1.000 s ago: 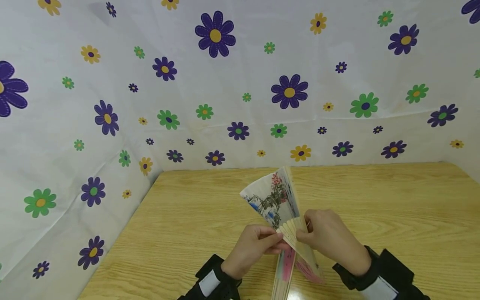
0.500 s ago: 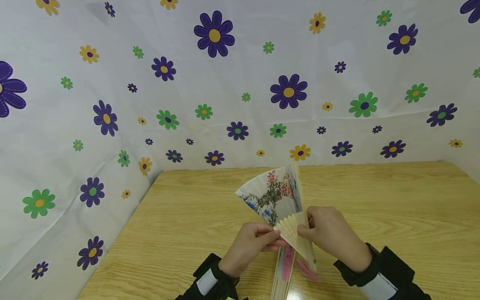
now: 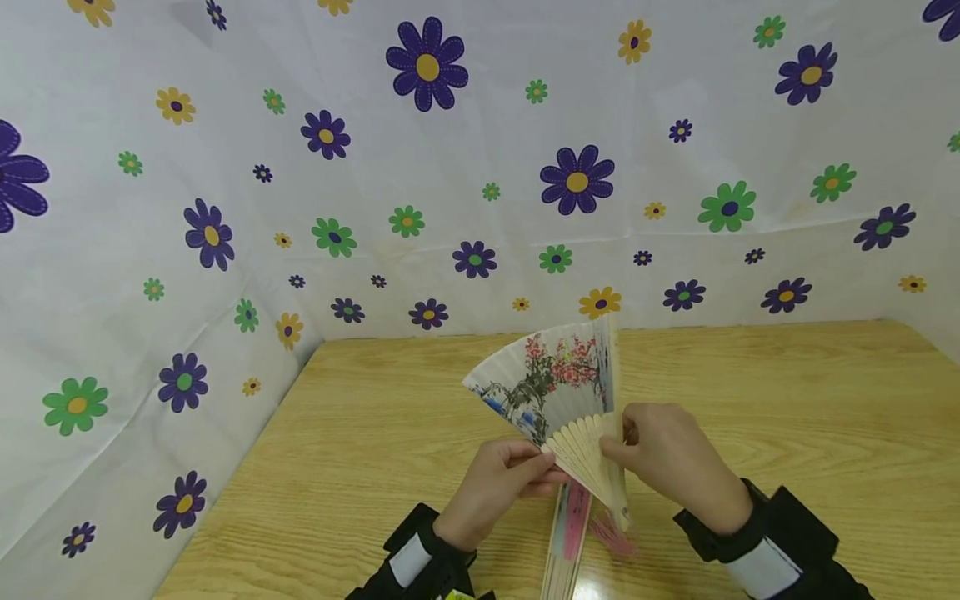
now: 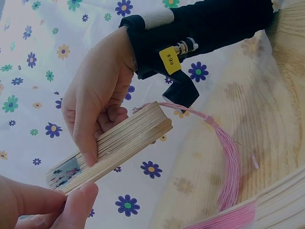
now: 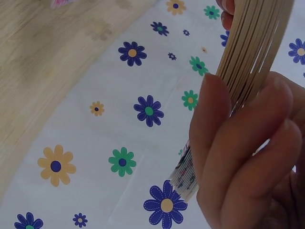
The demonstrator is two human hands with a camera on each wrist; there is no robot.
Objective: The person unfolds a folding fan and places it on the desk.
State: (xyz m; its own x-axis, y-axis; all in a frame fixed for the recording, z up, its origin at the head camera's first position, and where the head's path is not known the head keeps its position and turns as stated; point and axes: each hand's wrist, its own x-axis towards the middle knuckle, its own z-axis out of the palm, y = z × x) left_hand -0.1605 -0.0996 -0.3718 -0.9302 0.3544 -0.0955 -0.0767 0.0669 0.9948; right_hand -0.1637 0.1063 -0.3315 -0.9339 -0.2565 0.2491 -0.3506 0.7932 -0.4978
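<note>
A partly spread folding fan is held up above the table, its white leaf painted with pink blossoms and dark branches over pale wooden ribs. My left hand pinches its left outer rib between thumb and fingers. On the other side, my right hand grips the right edge, thumb across the ribs. From the left wrist, the ribs appear edge-on between both hands. In the right wrist view, fingers of the right hand curl beside the ribs. A pink tassel hangs from the fan's pivot end.
Below the hands, a second, folded fan with a pink and light-blue leaf lies on the wooden table. Behind and to the left hangs a white flower-print cloth.
The fan has spread wider and stands more upright, showing more blossoms. My right hand has risen slightly and shifted right, while the left has edged a little left and up.
</note>
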